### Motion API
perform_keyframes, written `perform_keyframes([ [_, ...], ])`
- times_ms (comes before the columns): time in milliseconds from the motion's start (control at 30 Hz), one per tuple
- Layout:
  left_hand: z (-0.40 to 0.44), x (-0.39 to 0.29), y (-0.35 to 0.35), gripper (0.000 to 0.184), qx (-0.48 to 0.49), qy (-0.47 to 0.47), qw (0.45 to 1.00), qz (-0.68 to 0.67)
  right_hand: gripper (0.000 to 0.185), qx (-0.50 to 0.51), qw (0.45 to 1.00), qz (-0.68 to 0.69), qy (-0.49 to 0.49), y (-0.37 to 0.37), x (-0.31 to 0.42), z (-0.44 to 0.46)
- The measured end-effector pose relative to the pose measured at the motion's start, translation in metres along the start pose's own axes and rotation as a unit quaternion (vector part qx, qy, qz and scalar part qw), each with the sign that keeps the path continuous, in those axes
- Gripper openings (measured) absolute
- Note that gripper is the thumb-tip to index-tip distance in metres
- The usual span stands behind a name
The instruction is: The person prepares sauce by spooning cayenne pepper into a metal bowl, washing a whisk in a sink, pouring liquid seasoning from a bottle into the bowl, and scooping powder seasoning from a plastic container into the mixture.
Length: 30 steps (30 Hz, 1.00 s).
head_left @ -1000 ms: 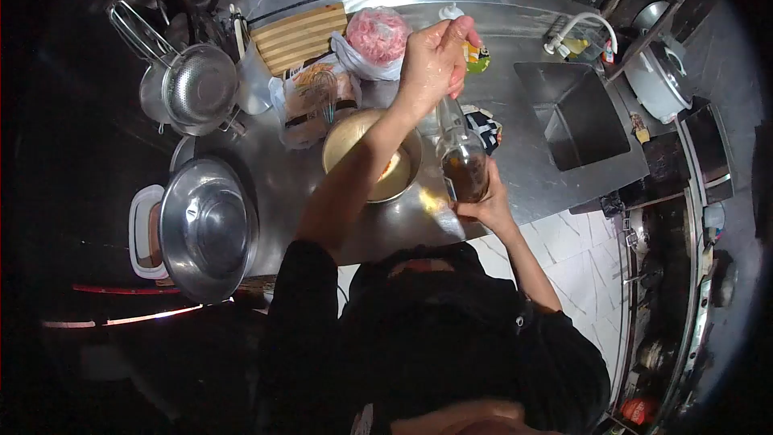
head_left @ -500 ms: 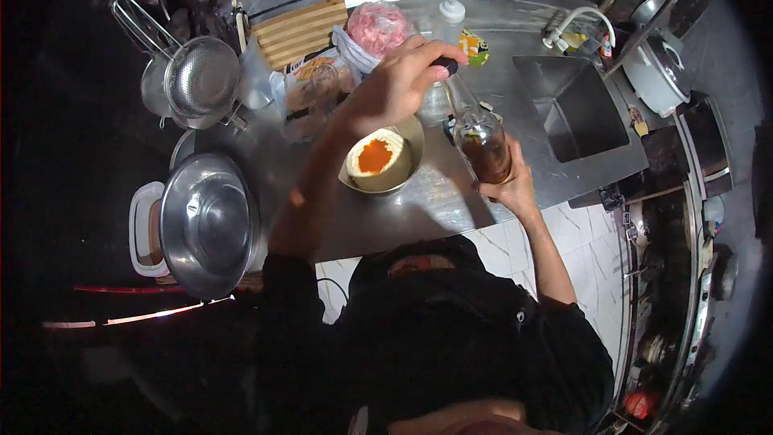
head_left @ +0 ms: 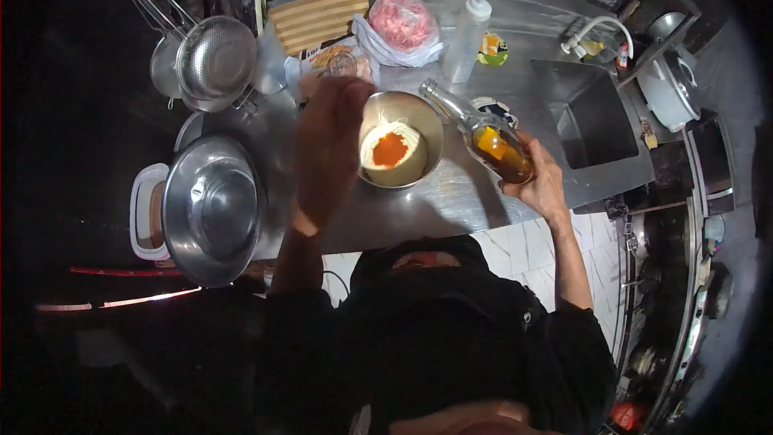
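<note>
My right hand (head_left: pixel 541 181) is wrapped round the lower part of a clear glass bottle (head_left: pixel 501 151) with amber liquid in it. The bottle leans to the left, its uncapped mouth near the right rim of a metal bowl (head_left: pixel 435 135). Inside the bowl lies a pale, creamy mass (head_left: pixel 412 159) topped with an orange-red patch (head_left: pixel 390 150). Left of the bowl is my left hand (head_left: pixel 332 121), smeared by motion. Its fingers, and whether they still hold the dark cap, cannot be made out.
Behind the bowl are a striped cutting board (head_left: pixel 318 20), a bag of pink stuff (head_left: pixel 403 24) and a squeeze bottle (head_left: pixel 467 40). A sink (head_left: pixel 596 113) is at the right. On the left stand a large steel basin (head_left: pixel 213 205) and hanging strainers (head_left: pixel 216 64).
My left hand has come off the bottle's top, where it gripped a dark cap, and swung left and down. The bottle is now uncapped and tips further toward the bowl.
</note>
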<state>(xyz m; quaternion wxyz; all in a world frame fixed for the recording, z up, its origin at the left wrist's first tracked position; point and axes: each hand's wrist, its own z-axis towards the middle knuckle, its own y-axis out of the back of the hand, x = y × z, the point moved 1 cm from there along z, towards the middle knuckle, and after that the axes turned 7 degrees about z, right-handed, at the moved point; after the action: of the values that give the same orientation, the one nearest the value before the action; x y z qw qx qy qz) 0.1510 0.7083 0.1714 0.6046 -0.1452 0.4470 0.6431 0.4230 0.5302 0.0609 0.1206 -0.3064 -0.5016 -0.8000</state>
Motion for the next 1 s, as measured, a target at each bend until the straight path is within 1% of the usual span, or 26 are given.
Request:
perform_keyframes([
  [67, -0.013, 0.007, 0.017, 0.023, -0.002, 0.008, 1.000, 0.005, 0.085, 0.000, 0.999, -0.023, 0.035, 0.002, -0.001, 0.001],
  [167, -0.035, 0.027, 0.027, 0.022, -0.018, 0.053, 0.998, 0.021, 0.086, 0.045, 0.997, -0.066, 0.003, 0.008, 0.010, 0.006],
  [267, -0.048, 0.031, 0.036, 0.021, 0.020, 0.141, 0.990, 0.016, 0.087, 0.075, 0.992, -0.101, -0.001, 0.010, 0.010, 0.007],
  [367, -0.057, 0.046, 0.041, 0.023, 0.060, 0.199, 0.978, 0.005, 0.085, 0.065, 0.991, -0.114, 0.028, 0.008, 0.003, 0.007],
  [467, -0.062, 0.059, 0.040, 0.024, 0.052, 0.214, 0.975, -0.012, 0.087, 0.096, 0.988, -0.120, -0.009, 0.011, 0.003, 0.009],
  [567, -0.063, 0.066, 0.039, 0.023, 0.019, 0.191, 0.981, 0.010, 0.087, 0.107, 0.986, -0.128, -0.006, 0.012, 0.005, 0.011],
  [667, -0.065, 0.070, 0.038, 0.022, 0.020, 0.182, 0.983, -0.008, 0.084, 0.083, 0.984, -0.151, 0.051, 0.012, 0.003, 0.012],
  [767, -0.063, 0.072, 0.037, 0.023, 0.011, 0.151, 0.989, 0.009, 0.085, 0.098, 0.981, -0.167, 0.023, 0.013, 0.009, 0.013],
  [867, -0.062, 0.072, 0.038, 0.023, 0.019, 0.177, 0.984, -0.001, 0.086, 0.128, 0.977, -0.167, -0.028, 0.013, 0.008, 0.015],
  [1000, -0.060, 0.073, 0.040, 0.025, 0.015, 0.193, 0.981, -0.019, 0.084, 0.138, 0.977, -0.163, -0.019, 0.013, 0.008, 0.018],
])
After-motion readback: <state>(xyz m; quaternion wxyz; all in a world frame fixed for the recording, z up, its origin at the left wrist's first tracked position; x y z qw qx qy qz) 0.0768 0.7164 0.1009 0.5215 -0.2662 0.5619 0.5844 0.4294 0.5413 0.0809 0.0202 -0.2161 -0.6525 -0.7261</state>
